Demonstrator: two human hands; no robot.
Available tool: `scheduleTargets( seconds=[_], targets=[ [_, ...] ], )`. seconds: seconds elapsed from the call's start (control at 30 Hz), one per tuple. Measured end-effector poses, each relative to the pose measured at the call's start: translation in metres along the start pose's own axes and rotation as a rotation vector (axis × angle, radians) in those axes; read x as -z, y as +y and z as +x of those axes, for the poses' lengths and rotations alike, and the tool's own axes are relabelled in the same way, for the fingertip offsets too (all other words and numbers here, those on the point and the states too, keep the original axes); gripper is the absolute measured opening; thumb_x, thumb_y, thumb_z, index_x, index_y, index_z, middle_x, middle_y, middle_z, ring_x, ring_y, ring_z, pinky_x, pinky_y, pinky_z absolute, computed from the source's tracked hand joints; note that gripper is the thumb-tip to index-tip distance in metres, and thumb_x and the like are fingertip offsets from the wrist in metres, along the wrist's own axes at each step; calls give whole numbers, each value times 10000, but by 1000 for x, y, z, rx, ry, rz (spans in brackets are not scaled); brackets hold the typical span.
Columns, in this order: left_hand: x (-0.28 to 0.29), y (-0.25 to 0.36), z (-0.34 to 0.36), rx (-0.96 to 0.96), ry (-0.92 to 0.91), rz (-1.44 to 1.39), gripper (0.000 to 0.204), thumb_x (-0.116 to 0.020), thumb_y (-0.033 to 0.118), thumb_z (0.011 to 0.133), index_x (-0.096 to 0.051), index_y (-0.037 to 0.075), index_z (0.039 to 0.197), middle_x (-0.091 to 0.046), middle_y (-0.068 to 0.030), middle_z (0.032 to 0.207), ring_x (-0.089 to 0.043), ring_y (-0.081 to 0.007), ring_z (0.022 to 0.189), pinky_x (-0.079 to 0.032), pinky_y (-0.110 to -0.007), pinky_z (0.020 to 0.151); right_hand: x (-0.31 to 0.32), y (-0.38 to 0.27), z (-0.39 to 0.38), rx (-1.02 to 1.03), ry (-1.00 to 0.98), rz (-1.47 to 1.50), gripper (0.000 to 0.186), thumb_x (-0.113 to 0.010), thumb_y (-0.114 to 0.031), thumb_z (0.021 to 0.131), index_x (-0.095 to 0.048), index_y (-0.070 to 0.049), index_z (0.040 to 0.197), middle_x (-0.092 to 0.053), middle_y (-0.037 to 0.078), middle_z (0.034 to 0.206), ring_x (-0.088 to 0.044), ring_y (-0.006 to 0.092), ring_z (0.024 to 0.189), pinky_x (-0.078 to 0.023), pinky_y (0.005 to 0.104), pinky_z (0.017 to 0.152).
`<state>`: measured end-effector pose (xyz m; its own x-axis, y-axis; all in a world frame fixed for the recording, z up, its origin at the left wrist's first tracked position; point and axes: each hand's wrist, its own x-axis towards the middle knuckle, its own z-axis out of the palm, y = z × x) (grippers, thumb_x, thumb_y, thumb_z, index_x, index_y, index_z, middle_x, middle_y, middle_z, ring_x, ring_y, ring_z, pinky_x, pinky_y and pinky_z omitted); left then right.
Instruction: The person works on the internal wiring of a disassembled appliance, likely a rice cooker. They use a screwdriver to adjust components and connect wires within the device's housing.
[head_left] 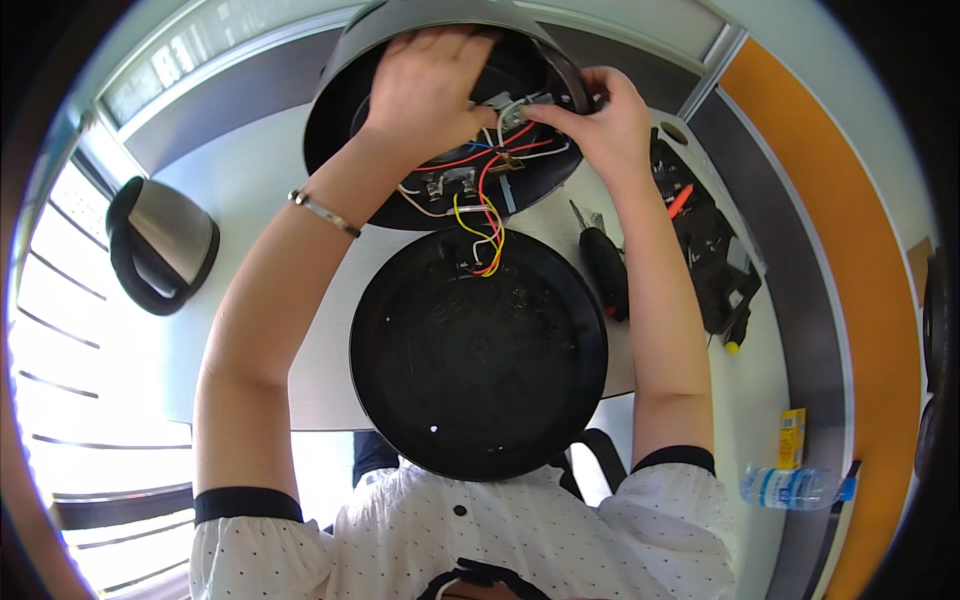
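A dark appliance housing (340,120) lies tipped open at the top, exposing red, white, blue and yellow wires (490,160) and metal fittings (450,183). My left hand (420,95) reaches inside, fingers stretched along the interior, fingertips partly hidden and thumb beside the wires. My right hand (610,125) grips the housing's right rim, its thumb inside by a white wire and bracket, fingers partly hidden behind. Below, a round black base (478,365) is linked to it by wires and rests at the near table edge, against my body.
A screwdriver (600,265) and black tool case (710,260) lie right on the table (170,370). A steel kettle (165,240) stands left. A water bottle (795,487) and yellow box (792,437) are at lower right. Wall panels and an orange board border the back and right.
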<state>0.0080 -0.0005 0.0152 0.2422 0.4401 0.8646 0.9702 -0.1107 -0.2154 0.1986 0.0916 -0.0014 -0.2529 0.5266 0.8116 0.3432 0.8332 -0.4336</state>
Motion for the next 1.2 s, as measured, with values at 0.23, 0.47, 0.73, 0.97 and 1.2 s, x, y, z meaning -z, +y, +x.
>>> scheduleTargets(
  seconds=[0.23, 0.47, 0.73, 0.97, 1.2],
  targets=[
    [1, 1, 3, -61, 107, 2, 714, -848, 333, 483, -620, 124, 1127, -636, -63, 1030, -593, -262, 1000, -435, -410, 904, 5, 7, 0, 77, -47, 101, 594, -870, -341, 627, -625, 6, 1042, -665, 98, 960, -629, 178, 864, -494, 292, 754],
    [16, 10, 8, -107, 7, -29, 677, -800, 164, 480, -577, 5, 1099, -602, -204, 1054, -552, -412, 1016, -424, -484, 899, 17, -2, -7, -8, -140, 239, 522, -805, -292, 703, -603, -10, 1092, -620, 124, 986, -601, 204, 904, -467, 293, 777],
    [-2, -4, 6, -181, 90, 38, 697, -868, 297, 446, -658, 96, 1080, -658, -101, 984, -618, -299, 933, -472, -399, 848, 14, 6, -12, 81, -71, 287, 546, -800, -227, 677, -574, 15, 1111, -593, 169, 1023, -597, 290, 946, -472, 364, 831],
    [-4, -4, 5, -172, 71, 69, 706, -865, 347, 469, -656, 91, 1093, -662, -97, 1005, -612, -292, 963, -465, -399, 860, 12, 9, -18, 55, -37, 412, 524, -789, -204, 684, -576, 11, 1111, -591, 174, 1002, -601, 304, 933, -481, 371, 814],
    [-1, -5, 4, -203, 52, 115, 704, -861, 355, 490, -650, 51, 1089, -668, -101, 1010, -613, -288, 952, -464, -396, 858, 9, 15, -17, 161, 21, 300, 451, -737, -229, 712, -607, 20, 1065, -602, 201, 992, -591, 357, 960, -473, 396, 838]
  ],
)
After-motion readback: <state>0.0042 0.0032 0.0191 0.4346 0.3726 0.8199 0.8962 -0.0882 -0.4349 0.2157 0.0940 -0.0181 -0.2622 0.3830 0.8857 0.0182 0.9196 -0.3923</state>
